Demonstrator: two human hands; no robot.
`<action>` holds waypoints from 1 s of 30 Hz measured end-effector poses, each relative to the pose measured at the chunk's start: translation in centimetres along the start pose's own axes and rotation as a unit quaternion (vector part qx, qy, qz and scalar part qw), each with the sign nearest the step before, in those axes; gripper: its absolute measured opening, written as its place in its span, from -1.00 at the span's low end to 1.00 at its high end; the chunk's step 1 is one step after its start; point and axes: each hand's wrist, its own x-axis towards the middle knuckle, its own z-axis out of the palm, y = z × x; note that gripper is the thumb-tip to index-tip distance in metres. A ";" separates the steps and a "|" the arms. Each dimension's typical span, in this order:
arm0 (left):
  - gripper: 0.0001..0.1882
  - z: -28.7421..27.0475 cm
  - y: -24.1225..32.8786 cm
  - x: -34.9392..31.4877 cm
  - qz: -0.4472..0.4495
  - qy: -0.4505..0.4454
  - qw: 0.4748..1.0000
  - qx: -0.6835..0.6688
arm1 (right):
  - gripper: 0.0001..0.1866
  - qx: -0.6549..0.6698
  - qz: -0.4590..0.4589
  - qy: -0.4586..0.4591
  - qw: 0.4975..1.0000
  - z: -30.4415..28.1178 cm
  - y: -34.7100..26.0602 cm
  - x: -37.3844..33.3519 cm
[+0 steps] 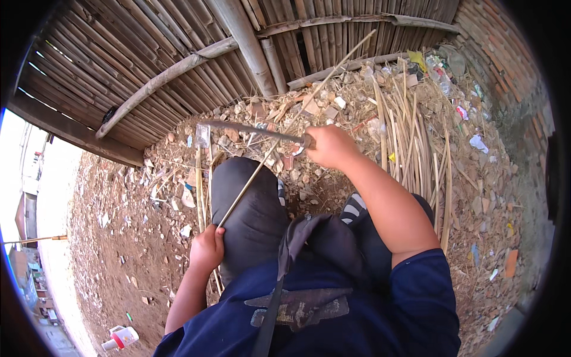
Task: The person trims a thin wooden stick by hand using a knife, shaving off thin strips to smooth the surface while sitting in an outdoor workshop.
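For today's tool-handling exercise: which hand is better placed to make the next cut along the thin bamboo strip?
Probably the right hand: it grips the long blade, which crosses the bamboo strip. The left hand holds the strip's lower end, steadying it.

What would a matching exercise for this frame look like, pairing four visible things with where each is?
Things:
1. long knife
2. thin bamboo strip
3. white and red bottle
4. pile of split bamboo strips

Places:
A. on the ground, lower left
B. in the right hand
C. on the ground, to the person's right
D. in the left hand

Pairs: 1-B, 2-D, 3-A, 4-C
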 end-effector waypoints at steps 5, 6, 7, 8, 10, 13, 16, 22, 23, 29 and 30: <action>-0.64 -1.0 1.4 0.1 -0.001 0.013 0.999 0.039 | -0.77 0.011 -0.044 0.108 0.993 1.4 2.4 0.3; -0.64 -0.9 1.5 -0.2 -0.006 0.020 0.999 0.042 | -0.77 -0.009 -0.055 0.094 0.994 1.0 1.5 0.0; -0.65 -0.6 1.2 -0.5 -0.007 0.028 0.999 0.040 | -0.77 -0.030 -0.068 0.075 0.994 0.6 0.4 -0.4; -0.65 -0.2 0.8 -0.6 -0.013 0.029 0.998 0.048 | -0.77 -0.051 -0.081 0.055 0.994 0.2 -0.8 -0.9; -0.65 0.6 0.4 -0.7 -0.021 0.033 0.998 0.056 | -0.77 -0.057 -0.072 0.047 0.995 -0.4 -1.1 -1.4; -0.65 0.3 0.9 0.4 -0.004 0.028 0.999 0.046 | -0.71 0.009 0.003 0.044 0.999 -0.1 2.2 0.9; -0.65 0.1 1.0 0.2 -0.018 0.024 0.998 0.046 | -0.72 -0.009 -0.006 0.045 0.999 -0.2 2.2 0.7; -0.64 0.4 0.8 -0.1 -0.024 0.030 0.997 0.060 | -0.79 -0.132 -0.081 0.001 0.988 -0.9 -2.9 -2.0; -0.63 0.8 0.4 0.1 -0.023 0.030 0.997 0.061 | -0.78 -0.094 -0.050 -0.023 0.994 -0.7 -1.7 -0.9; -0.63 -0.1 1.0 0.3 -0.024 0.015 0.998 0.054 | -0.76 -0.056 -0.012 0.091 0.994 -1.1 1.4 -0.5; -0.63 -0.2 1.1 0.2 -0.024 0.024 0.997 0.063 | -0.76 -0.063 -0.013 0.079 0.995 -1.6 0.8 -1.0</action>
